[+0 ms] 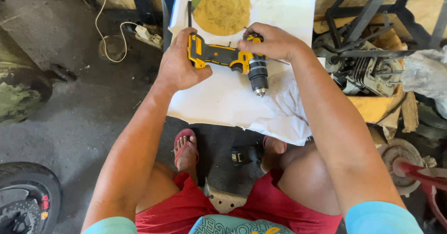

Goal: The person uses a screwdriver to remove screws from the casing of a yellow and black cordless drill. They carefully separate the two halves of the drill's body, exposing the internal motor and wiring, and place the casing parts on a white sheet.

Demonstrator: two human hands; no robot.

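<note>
A yellow and black cordless drill lies sideways over a white sheet, its chuck pointing down toward me. My left hand grips the base of the drill's handle, where no battery is attached. My right hand holds the drill's motor end from above. A black battery pack lies on the floor between my feet.
A round yellow disc lies on the sheet's far end. A small engine and black metal frame stand at the right. A white cable and plug lie at the left, and a motorcycle wheel at bottom left.
</note>
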